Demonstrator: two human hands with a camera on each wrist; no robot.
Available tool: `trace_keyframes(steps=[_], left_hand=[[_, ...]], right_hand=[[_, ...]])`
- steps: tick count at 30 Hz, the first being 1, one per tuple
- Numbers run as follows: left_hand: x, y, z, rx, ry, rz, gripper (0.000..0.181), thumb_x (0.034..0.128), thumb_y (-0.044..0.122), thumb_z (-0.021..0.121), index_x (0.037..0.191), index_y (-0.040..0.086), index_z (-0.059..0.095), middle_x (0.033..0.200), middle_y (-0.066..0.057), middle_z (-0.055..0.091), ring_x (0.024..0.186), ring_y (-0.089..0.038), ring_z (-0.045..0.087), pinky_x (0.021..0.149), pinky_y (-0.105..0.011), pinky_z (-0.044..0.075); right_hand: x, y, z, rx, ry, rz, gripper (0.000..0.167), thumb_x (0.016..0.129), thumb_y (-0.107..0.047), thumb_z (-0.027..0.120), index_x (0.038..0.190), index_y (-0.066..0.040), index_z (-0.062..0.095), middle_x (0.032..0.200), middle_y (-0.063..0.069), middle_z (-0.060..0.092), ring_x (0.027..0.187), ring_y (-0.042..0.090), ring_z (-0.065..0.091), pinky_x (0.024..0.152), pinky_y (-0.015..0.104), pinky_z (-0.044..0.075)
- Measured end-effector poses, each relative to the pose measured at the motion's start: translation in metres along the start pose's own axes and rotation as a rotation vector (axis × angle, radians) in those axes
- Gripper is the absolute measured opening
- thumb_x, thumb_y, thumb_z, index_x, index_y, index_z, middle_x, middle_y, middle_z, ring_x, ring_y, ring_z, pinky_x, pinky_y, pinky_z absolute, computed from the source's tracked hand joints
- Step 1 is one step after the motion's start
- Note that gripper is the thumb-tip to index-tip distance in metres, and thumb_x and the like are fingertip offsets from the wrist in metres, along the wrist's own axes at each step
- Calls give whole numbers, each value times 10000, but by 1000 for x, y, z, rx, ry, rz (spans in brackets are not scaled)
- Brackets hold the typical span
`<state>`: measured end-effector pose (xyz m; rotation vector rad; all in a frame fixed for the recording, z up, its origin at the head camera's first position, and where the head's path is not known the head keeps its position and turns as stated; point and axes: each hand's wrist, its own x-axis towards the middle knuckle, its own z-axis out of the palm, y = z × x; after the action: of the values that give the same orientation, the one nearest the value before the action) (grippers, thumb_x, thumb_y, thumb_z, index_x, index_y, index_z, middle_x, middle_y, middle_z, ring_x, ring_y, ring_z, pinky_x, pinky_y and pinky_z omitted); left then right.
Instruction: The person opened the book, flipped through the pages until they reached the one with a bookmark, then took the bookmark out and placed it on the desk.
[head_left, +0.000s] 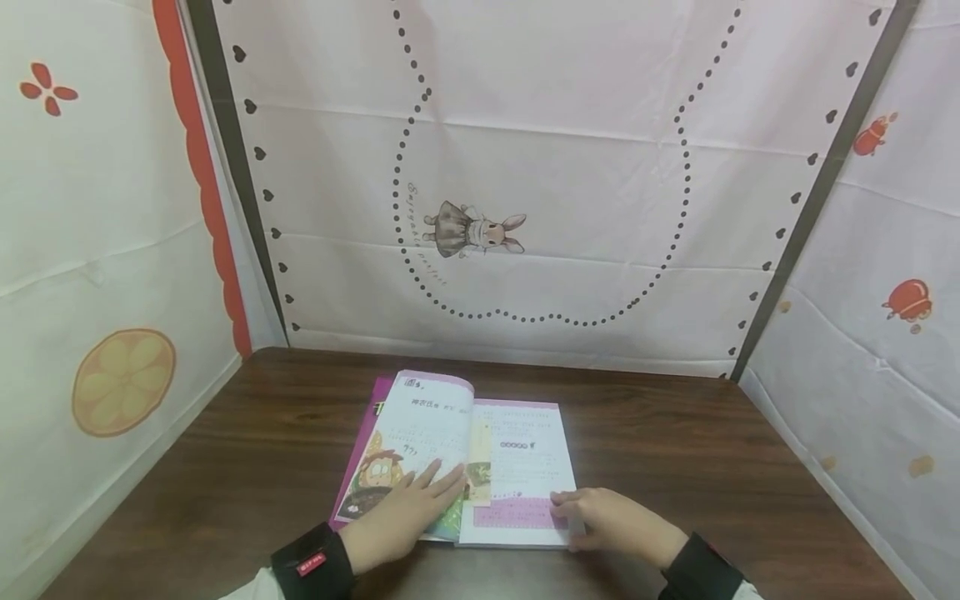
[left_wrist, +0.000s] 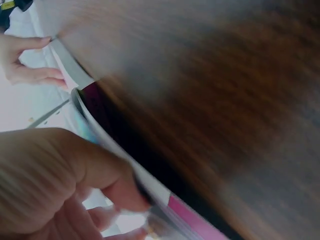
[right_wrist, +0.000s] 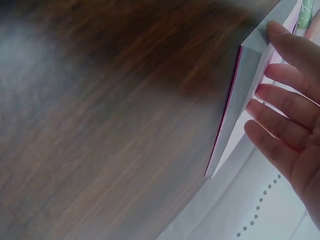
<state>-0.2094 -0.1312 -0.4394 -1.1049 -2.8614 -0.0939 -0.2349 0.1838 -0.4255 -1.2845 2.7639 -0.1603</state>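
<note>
An open picture book with a purple cover lies on the table, its left page bowed upward. My left hand rests on the lower part of that page with its fingers spread. In the left wrist view, the left thumb is at the book's lower edge. My right hand touches the lower right side of the right page. In the right wrist view, its fingers lie loosely extended along the page's side, and the thumb touches the edge of the page block.
The dark wooden table extends on both sides of the book. Behind it hangs a white cloth with a rabbit print and dotted lines. Printed cloths also stand at the left and right.
</note>
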Motion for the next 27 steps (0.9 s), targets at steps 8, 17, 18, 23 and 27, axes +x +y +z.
trace_keyframes(steps=[8,17,18,23,27], left_hand=[[-6,-11,-5,-191,27,-98,514,828,-48,589,1321,-101,455,1371,-275,466,1227,-421,493,990,-482,437],[0,-17,-13,-186,47,-129,369,822,-14,631,1189,-40,599,1244,-206,600,1123,-352,590,937,-455,487],[1,-18,-14,-173,49,-130,358,812,-15,640,1169,-33,614,1226,-197,613,1115,-345,596,936,-449,490],[6,-24,-14,-135,71,-130,325,765,-28,671,1088,9,666,1148,-161,659,1082,-314,621,934,-432,498],[7,-29,-12,-170,52,-149,289,811,-11,633,1094,31,676,1151,-140,662,1100,-302,614,956,-432,485]], right_hand=[[1,9,-3,115,12,-22,343,808,-251,720,1121,-120,675,1184,36,662,1097,170,624,919,326,523],[21,26,-4,431,84,43,325,939,-261,563,1133,-15,649,1030,60,685,877,68,592,738,219,512],[24,28,-4,453,94,58,312,943,-243,555,1124,-6,650,1021,75,685,869,74,592,725,210,507],[42,30,-4,649,172,242,241,910,-113,565,1057,59,647,971,162,676,797,180,629,688,265,546],[58,22,0,896,253,517,240,881,-54,567,1056,101,624,893,161,680,745,195,654,690,333,580]])
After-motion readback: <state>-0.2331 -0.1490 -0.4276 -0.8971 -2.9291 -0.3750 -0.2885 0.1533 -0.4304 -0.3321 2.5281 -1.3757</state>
